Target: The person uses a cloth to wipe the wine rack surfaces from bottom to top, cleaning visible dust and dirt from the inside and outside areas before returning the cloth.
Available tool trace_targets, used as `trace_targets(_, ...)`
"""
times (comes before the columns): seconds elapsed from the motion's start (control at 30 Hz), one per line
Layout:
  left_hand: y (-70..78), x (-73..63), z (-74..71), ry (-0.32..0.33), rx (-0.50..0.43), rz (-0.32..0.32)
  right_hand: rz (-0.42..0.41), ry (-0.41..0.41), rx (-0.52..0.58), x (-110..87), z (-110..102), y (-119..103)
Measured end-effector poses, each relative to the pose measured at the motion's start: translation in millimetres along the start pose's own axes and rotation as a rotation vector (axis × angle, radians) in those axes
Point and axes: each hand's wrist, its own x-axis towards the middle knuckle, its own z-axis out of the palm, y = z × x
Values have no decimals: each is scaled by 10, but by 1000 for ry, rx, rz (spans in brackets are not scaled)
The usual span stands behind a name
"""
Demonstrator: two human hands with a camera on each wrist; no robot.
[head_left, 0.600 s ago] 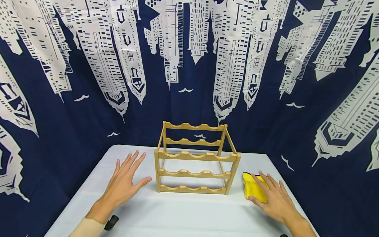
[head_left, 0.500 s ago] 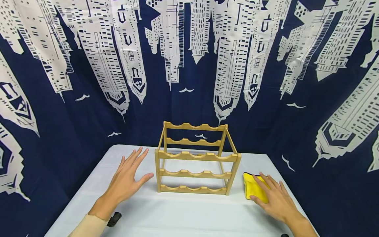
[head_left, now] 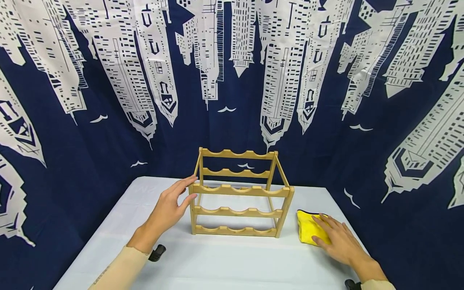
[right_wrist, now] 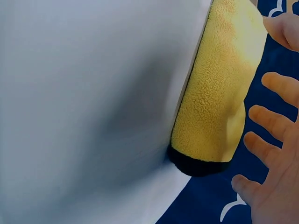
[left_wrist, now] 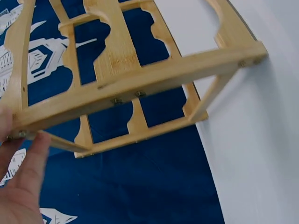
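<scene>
A light wooden wine rack (head_left: 237, 211) with scalloped rails stands at the middle of the table. My left hand (head_left: 168, 207) is at its front left top corner, fingers over the top and thumb in front of the post. In the left wrist view, the thumb and fingers lie around the end of that post on the rack's side frame (left_wrist: 140, 84). At the right, a folded yellow cloth (head_left: 308, 229) with a dark edge lies on the table. My right hand (head_left: 340, 239) is spread close over the cloth, its fingers apart from the plush face (right_wrist: 215, 88) in the right wrist view.
The white table (head_left: 217, 262) has its back edge just behind the rack and its right edge near the cloth. A dark blue curtain (head_left: 232, 133) with a white skyline print hangs behind. Black wrist devices (head_left: 157, 253) sit beneath the wrists.
My left hand has moved right, from beside the wine rack to its front left top corner. The right hand has shifted slightly over the cloth. Rack and cloth stay in place.
</scene>
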Motion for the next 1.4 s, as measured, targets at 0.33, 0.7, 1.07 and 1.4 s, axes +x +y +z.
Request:
trace_targets(0.33,28,116,75,137,-80,15,-24,-40,-8,146,22,68)
trace_targets(0.7,80,148,9,81,-85,-41,-76,28,-1,313,140,126)
trace_targets(1.07,100,142,16,62,-114,-99,-98,251,164,127,222,-12)
trace_targets(1.4,96,166,-16,51,-122,-129,-254,423,344,-31,150,-410)
